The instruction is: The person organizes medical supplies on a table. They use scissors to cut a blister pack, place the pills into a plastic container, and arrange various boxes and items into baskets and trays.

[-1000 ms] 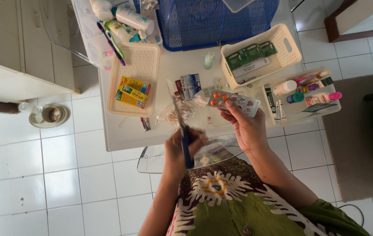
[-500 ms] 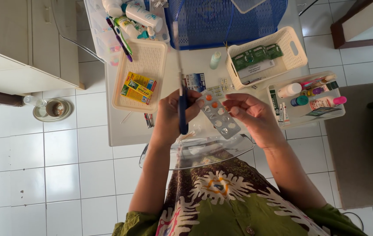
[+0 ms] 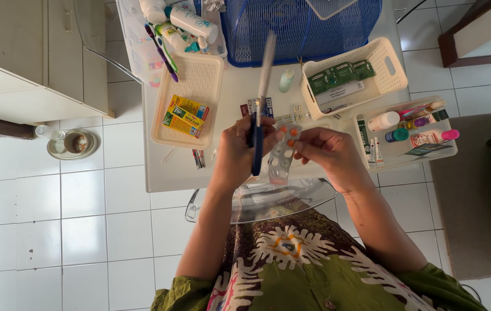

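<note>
Fingers of our left hand (image 3: 239, 152) are wrapped shut around the blue handles of the scissors (image 3: 260, 109), blades blurred and pointing toward 12 o'clock. Our right hand (image 3: 329, 152) pinches the blister strip (image 3: 283, 154) by its top edge, thumb and fingertips closed on it. Strip hangs between both hands, just at 3 o'clock of the scissor handles, orange pills at its upper end, empty pockets below.

Change since half a second ago: strip has turned from lying diagonal and flat-on to near vertical and edge-tilted; right hand moved in closer to the left; scissors swung from straight up to leaning slightly toward 1 o'clock. A second ago the hands were well apart, strip held out to the right. We judge the blades are being lined up against the strip, cut not made yet.

Around: white table (image 3: 165, 173) under the hands, cream tray (image 3: 205, 69) with yellow boxes (image 3: 185, 115) at 10 o'clock, blue mesh basket (image 3: 303, 29) at 12 o'clock, white basket (image 3: 386, 55) with green packs at 1 o'clock, clear tray (image 3: 447, 151) of small bottles and tubes at 3 o'clock.
</note>
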